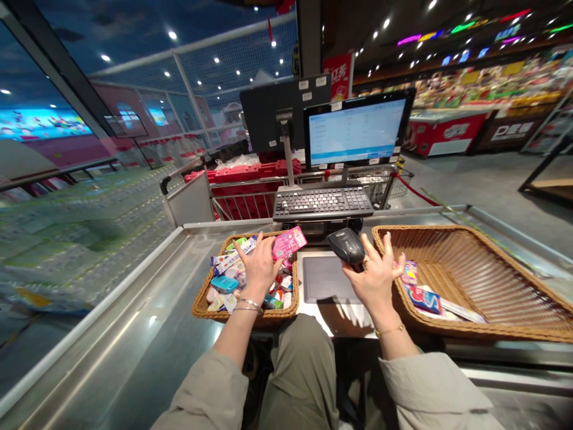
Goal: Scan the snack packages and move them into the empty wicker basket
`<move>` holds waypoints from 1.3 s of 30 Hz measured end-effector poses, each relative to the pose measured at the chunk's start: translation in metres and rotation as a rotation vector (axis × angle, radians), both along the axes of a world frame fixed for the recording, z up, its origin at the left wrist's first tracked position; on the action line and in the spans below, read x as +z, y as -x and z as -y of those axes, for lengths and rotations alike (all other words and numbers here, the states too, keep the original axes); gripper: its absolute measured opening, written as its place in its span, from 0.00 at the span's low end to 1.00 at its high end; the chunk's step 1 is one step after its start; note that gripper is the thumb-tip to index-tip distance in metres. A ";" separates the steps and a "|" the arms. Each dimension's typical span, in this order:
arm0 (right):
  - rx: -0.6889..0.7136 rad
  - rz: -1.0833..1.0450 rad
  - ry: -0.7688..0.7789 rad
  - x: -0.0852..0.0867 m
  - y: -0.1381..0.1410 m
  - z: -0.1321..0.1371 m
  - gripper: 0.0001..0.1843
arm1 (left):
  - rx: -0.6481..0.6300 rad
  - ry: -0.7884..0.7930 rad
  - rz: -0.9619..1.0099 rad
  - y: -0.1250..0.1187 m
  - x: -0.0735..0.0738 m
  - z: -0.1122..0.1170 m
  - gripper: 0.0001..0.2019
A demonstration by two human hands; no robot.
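My left hand point(262, 266) is above the smaller wicker basket point(197, 307), pinching a flat pink package point(290, 241) between thumb and fingers. Beneath it, the basket is filled with small packaged goods, among them a blue box point(224, 283) and a white-and-blue tube-like pack point(244, 254). A black barcode scanner point(347, 245) is in my right hand point(376, 269), its handle mostly hidden behind the thumb; several fingers stick out spread. Below the scanner lies a grey pad point(329, 279) on the counter.
To the right is a larger wicker basket point(514, 280) with a red-and-blue toothpaste box point(423, 298) and a few packs at its left end. Behind the counter are a keyboard point(322, 202) and a lit monitor point(358, 131). A metal counter point(147, 334) extends left.
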State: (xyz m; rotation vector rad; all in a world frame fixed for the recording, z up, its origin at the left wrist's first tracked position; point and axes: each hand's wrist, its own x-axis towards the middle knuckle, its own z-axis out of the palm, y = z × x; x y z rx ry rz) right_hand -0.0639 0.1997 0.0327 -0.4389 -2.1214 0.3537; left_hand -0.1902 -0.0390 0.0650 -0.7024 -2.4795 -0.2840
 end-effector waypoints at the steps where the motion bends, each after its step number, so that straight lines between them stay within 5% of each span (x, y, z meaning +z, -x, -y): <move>1: -0.001 -0.002 0.003 0.000 -0.001 0.000 0.15 | -0.017 0.002 -0.004 0.000 0.000 -0.004 0.26; 17: 0.045 -0.004 -0.055 0.001 -0.005 0.007 0.10 | -0.166 0.037 -0.025 0.008 -0.002 -0.049 0.28; 39: 0.200 -0.003 -0.136 0.003 -0.008 0.013 0.06 | -0.239 -0.057 -0.085 0.014 -0.005 -0.067 0.29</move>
